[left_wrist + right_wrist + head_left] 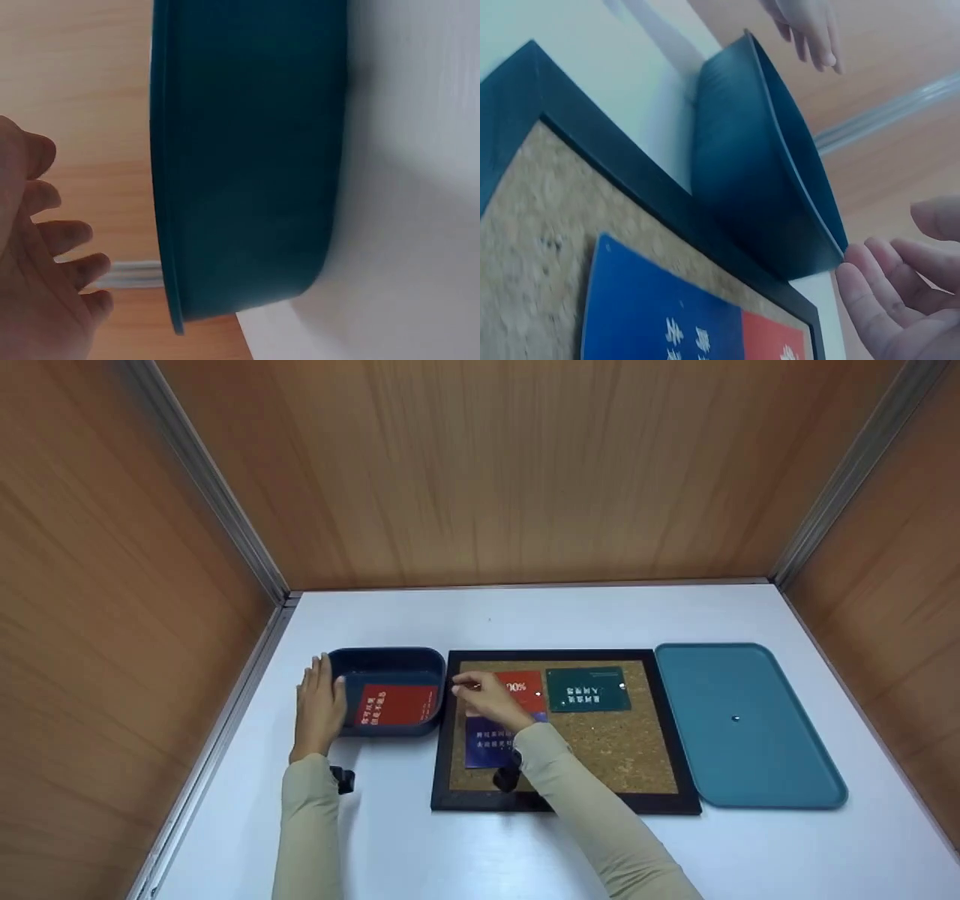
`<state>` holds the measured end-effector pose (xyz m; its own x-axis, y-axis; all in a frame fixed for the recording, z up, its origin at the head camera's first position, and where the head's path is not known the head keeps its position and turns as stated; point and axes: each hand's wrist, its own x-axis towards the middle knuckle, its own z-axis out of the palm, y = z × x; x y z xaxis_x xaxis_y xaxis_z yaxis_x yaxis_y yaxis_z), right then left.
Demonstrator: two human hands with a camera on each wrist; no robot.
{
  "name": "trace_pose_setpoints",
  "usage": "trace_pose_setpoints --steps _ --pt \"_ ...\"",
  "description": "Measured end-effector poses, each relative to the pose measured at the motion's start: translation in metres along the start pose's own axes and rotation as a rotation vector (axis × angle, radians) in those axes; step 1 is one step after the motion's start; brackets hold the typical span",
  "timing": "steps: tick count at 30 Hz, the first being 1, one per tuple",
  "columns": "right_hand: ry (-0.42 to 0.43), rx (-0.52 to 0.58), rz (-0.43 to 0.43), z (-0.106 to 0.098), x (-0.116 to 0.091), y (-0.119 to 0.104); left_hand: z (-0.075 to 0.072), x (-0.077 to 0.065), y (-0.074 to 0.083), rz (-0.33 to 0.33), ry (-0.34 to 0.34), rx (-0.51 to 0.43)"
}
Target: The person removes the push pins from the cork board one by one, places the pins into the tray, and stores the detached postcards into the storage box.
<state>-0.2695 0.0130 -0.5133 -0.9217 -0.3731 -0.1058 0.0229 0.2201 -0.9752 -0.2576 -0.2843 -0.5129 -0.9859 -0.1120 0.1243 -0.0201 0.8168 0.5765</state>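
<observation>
My left hand [319,709] hovers at the left rim of a dark blue basin [386,729], its fingers extended. In the left wrist view nothing lies in that hand [45,262], and the basin's side [247,157] stands apart from it. Inside the basin is a red card [397,705] with white writing. Above the corkboard [600,750], near its left frame, my right hand [491,701] has loosely bent fingers. The right wrist view shows thumb and fingers [870,300] apart, with nothing visible between them. Partly behind this hand are a red card [529,682] and a blue card [487,742].
A green card [589,690] lies on the board's upper part, with a small shiny dot at its right edge. To the right is a teal tray [757,750] with one small shiny thing [736,718] on it. Wooden walls [525,472] enclose the white table [397,825].
</observation>
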Motion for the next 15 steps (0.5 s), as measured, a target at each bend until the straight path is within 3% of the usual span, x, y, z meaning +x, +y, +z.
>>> trace_pose_setpoints --steps 6,15 --pt "0.053 -0.151 -0.057 -0.018 -0.005 0.006 0.011 -0.004 0.018 0.11 0.008 0.072" --pt "0.058 -0.141 -0.024 -0.04 -0.019 0.014 0.031 -0.015 0.052 0.244 0.049 0.12"
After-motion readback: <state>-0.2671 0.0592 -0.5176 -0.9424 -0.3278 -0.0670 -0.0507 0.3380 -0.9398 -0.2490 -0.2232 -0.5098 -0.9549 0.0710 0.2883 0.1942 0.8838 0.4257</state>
